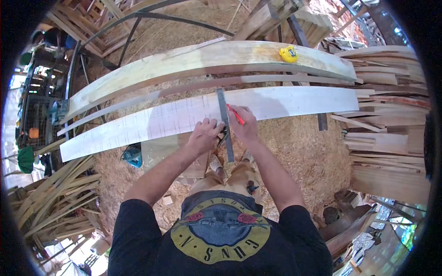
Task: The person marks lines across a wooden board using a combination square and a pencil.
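Observation:
A long pale board [179,116] lies crosswise in front of me, with several thin pencil lines drawn across its left half. Across its middle rests a combination square [222,103], its steel blade sticking out past the near edge. My left hand [203,136] is closed around the square's dark head at that edge, partly hiding it. Just right of the blade, my right hand [246,124] grips a red pencil [236,115], its tip against the board beside the blade.
Behind the board lie a narrow strip [184,87] and a thick beam [184,57] bearing a yellow tape measure [288,54]. A blue power tool [132,155] sits below left. Lumber stacks [382,124] stand at right, loose slats [55,202] at left. Wood shavings [294,152] cover the floor.

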`<state>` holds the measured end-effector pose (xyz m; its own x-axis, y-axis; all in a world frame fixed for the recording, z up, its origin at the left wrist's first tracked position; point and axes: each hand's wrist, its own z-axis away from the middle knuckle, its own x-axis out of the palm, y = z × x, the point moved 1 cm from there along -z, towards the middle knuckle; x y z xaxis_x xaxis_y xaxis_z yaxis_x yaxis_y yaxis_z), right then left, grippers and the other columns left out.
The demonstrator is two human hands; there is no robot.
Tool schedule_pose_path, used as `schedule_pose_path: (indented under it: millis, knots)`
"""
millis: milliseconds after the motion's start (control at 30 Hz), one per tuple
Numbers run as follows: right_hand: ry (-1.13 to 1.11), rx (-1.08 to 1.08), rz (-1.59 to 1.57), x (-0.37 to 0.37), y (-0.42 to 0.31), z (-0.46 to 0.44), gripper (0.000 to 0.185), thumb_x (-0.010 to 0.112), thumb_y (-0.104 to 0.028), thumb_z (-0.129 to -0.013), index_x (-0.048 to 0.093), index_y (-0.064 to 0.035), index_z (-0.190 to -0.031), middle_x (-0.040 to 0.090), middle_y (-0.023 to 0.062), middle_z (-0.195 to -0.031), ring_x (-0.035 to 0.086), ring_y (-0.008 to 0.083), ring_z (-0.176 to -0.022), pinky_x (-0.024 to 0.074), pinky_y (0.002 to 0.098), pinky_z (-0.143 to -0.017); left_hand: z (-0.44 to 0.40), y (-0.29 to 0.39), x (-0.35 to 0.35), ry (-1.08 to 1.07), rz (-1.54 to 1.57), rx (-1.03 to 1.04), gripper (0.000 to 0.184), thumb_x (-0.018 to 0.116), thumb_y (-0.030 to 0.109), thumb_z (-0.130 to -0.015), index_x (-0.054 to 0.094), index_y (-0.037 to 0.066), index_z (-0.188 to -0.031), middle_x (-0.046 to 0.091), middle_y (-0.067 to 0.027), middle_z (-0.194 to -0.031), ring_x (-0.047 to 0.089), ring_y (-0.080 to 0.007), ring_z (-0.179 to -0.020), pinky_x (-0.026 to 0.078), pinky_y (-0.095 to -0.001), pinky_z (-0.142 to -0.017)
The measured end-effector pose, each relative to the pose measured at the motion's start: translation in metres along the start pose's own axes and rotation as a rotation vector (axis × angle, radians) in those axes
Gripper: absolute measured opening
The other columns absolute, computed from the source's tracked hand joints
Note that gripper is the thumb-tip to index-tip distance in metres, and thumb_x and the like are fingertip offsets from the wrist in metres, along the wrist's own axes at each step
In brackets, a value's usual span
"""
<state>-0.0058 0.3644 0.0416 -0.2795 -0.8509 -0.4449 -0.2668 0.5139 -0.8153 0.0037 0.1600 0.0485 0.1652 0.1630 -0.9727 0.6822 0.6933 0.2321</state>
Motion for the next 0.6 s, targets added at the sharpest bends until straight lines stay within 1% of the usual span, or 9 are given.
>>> schedule_pose_path:
  millis: [33,133,233,333,500,533,600]
  knots:
    - [0.014,0.015,-0.002,0.002,-0.001,-0.006,0.023,0.073,-0.012,-0.096,0.078,-0.0049,-0.117,0.078,0.0176,-0.105,0.074,0.0372,-0.099,0.0599,0.0442,-0.087,0.000,0.000,0.000,0.007,-0.002,0.002,0.059,0.074,0.015,-0.078,0.067,0.013,-0.137,0.059,-0.0072,-0.109,0.061,-0.0278,-0.103,0.052,-0.0440,-0.077]
    - [0.052,-0.036,0.035,0.016,0.012,-0.029,0.023,0.072,-0.011,-0.097,0.078,-0.0048,-0.118,0.078,0.0179,-0.106,0.074,0.0374,-0.100,0.0598,0.0441,-0.087,0.001,0.001,0.000,0.014,-0.002,0.000,0.060,0.074,0.014,-0.077,0.067,0.013,-0.137,0.059,-0.0066,-0.109,0.061,-0.0276,-0.103,0.052,-0.0440,-0.077]
    - [-0.002,0.010,-0.027,0.007,0.011,-0.014,0.022,0.071,-0.010,-0.098,0.078,-0.0045,-0.118,0.078,0.0191,-0.106,0.074,0.0379,-0.101,0.0598,0.0442,-0.087,-0.003,0.000,-0.001,0.003,0.000,0.000,0.061,0.075,0.014,-0.076,0.066,0.014,-0.137,0.059,-0.0061,-0.110,0.061,-0.0274,-0.104,0.052,-0.0442,-0.077]
    - [-0.049,0.010,0.014,-0.001,0.006,0.005,0.022,0.071,-0.010,-0.098,0.078,-0.0047,-0.119,0.078,0.0201,-0.106,0.074,0.0382,-0.101,0.0597,0.0442,-0.087,-0.001,-0.001,0.002,-0.005,-0.017,-0.008,0.064,0.076,0.015,-0.076,0.065,0.015,-0.139,0.059,-0.0058,-0.112,0.061,-0.0274,-0.105,0.052,-0.0444,-0.078]
    - [0.016,-0.029,0.001,0.013,0.013,-0.031,0.024,0.072,-0.012,-0.098,0.077,-0.0050,-0.120,0.078,0.0195,-0.105,0.074,0.0371,-0.099,0.0598,0.0442,-0.086,0.000,0.001,-0.001,-0.029,-0.005,-0.017,0.067,0.078,0.015,-0.075,0.063,0.016,-0.141,0.059,-0.0055,-0.114,0.061,-0.0278,-0.107,0.052,-0.0444,-0.080]
    - [0.026,-0.044,0.007,0.016,0.016,-0.034,0.024,0.072,-0.013,-0.099,0.077,-0.0049,-0.121,0.078,0.0194,-0.105,0.074,0.0369,-0.099,0.0598,0.0441,-0.086,0.001,0.000,0.000,-0.022,-0.009,-0.017,0.065,0.079,0.017,-0.077,0.064,0.016,-0.140,0.060,-0.0063,-0.112,0.061,-0.0283,-0.104,0.052,-0.0446,-0.080]
    - [-0.003,0.013,-0.001,0.011,0.013,-0.019,0.024,0.073,-0.010,-0.095,0.078,-0.0060,-0.118,0.079,0.0179,-0.107,0.074,0.0370,-0.100,0.0600,0.0451,-0.087,0.000,-0.001,0.001,-0.002,-0.014,-0.013,0.061,0.082,0.021,-0.080,0.067,0.016,-0.138,0.060,-0.0078,-0.107,0.062,-0.0293,-0.100,0.053,-0.0451,-0.080]
